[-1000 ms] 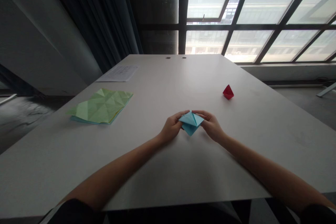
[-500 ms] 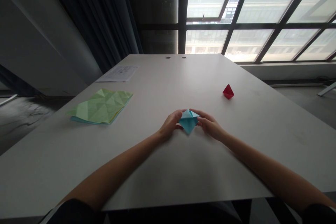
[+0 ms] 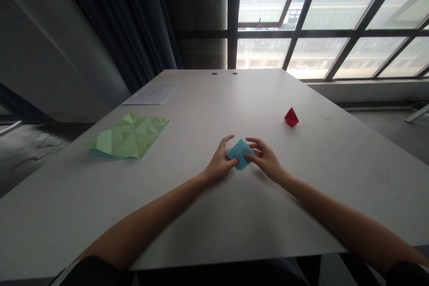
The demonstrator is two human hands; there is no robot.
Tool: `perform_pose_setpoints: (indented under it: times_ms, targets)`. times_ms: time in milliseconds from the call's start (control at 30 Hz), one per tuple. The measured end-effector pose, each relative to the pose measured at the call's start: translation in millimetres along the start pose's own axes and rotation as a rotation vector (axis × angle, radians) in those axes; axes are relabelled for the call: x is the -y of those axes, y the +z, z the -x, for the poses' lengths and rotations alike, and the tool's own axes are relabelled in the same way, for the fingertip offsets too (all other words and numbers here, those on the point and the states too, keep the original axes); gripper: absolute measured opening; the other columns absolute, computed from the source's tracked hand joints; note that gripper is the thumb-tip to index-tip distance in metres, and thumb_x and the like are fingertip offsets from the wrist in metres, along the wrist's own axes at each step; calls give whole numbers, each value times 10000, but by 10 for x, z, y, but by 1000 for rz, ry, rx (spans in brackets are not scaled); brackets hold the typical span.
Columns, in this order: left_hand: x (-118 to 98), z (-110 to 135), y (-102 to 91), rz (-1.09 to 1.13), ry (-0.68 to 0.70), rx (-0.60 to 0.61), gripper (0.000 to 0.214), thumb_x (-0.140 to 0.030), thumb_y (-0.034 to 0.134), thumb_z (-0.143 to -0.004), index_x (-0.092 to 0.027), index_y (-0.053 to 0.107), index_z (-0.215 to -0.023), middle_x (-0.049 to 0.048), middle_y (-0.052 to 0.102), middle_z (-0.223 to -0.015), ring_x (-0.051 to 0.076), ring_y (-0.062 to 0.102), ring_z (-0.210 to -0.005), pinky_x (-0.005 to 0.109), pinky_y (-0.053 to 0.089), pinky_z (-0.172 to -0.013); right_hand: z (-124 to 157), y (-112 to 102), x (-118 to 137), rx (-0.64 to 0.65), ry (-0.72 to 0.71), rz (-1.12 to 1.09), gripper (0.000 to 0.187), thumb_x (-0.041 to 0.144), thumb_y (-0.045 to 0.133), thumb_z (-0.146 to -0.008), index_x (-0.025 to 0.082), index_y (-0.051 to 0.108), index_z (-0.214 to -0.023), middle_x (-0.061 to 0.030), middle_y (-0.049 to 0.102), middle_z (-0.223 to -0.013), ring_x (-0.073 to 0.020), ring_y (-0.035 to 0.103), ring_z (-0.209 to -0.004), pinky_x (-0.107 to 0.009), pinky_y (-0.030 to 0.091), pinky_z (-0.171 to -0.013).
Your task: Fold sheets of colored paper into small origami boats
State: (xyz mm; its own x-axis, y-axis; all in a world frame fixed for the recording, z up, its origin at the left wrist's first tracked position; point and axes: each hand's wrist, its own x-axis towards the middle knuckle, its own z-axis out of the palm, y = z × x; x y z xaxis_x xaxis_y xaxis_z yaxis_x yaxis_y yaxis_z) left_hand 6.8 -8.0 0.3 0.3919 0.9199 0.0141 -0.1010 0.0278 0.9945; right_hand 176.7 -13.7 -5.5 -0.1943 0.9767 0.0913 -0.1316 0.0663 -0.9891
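A small blue folded origami paper (image 3: pixel 241 148), diamond-shaped with one corner toward me, is held between my two hands over the front middle of the table. My left hand (image 3: pixel 219 161) grips its left side, thumb on the near face and index finger raised away from it. On the right side, my right hand (image 3: pixel 266 158) pinches the paper with the thumb on its front and the other fingers curled behind. What the fingers behind the paper touch is partly hidden.
The white table (image 3: pixel 214 107) carries a red folded paper piece (image 3: pixel 291 117) to the right. Creased green sheets (image 3: pixel 130 136) with blue paper underneath lie on the left, and a printed sheet (image 3: pixel 152 94) is behind them. Windows stand beyond the far edge.
The blue paper's raised upper flap now lies flat, so it shows as a plain diamond. My thumbs have moved onto its front, and my left index finger has lifted off.
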Motion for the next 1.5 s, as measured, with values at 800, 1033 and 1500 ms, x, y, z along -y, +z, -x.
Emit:
perform_pose_setpoints:
  times_ms: [800,1033,1500]
  targets:
    - [36,-33,-38,-177,178,-44,313,-312,634,-715,-158,508,-957,19,580,-822,139,560,-793,280,450,-764,2,-35,96,-155,-183,187,268,397,612,-717,209,621,-908,-34,632,-790,-158,568,-719,-302,483,-642]
    - [13,-2,-37,-265,200,-6,520,-331,666,-681,-191,461,-1138,55,579,-947,176,563,-896,330,439,-843,-14,-90,116,-182,-220,241,210,360,611,-728,201,626,-864,-33,625,-765,-148,560,-690,-279,455,-610]
    - [-33,67,-11,-214,173,233,668,-162,624,-646,-194,388,-1269,110,508,-1157,194,545,-931,319,455,-805,-37,-95,13,-85,125,-82,256,383,660,-668,190,618,-831,9,600,-675,-99,520,-563,-211,417,-494]
